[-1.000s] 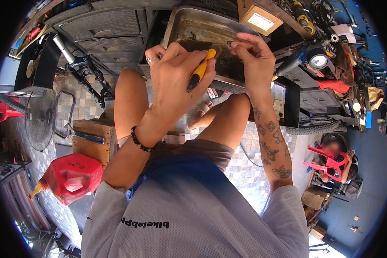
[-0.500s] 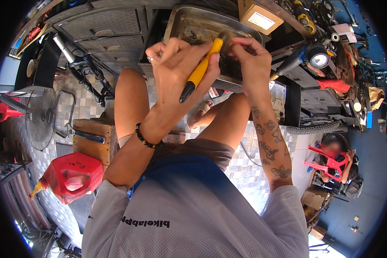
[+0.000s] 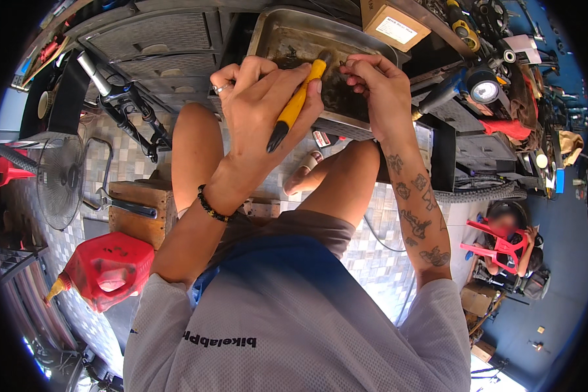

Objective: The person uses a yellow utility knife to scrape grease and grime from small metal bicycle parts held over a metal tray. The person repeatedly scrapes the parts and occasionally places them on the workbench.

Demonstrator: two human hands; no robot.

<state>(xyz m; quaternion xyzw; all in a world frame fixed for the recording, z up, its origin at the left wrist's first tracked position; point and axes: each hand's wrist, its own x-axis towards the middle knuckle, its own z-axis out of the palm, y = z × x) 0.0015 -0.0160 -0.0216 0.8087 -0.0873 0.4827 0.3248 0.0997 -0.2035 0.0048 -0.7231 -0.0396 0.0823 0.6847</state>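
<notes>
My left hand [image 3: 258, 98], a ring on one finger, is closed round a yellow-and-black handled brush [image 3: 297, 104]. The short, dark brush end points away from me over a metal tray [image 3: 260, 40]. Dark, dirty liquid shows inside the tray. Just right of the brush tip, my right hand [image 3: 382, 81] has its thumb and fingertips pinched together. Something small and dark seems to be between them, too small to name. Both hands are above the near part of the tray, and a narrow gap separates the brush from the right fingertips.
A cardboard box [image 3: 398, 25] stands behind the tray's right side. At left are a bicycle fork [image 3: 127, 108], a fan [image 3: 62, 179], a wooden crate [image 3: 134, 225] and a red jug [image 3: 108, 271]. A person [image 3: 503, 242] with a red stool is at far right.
My left hand and the brush have shifted left and slightly toward me, leaving the right fingertips. The right hand has moved little and stays pinched.
</notes>
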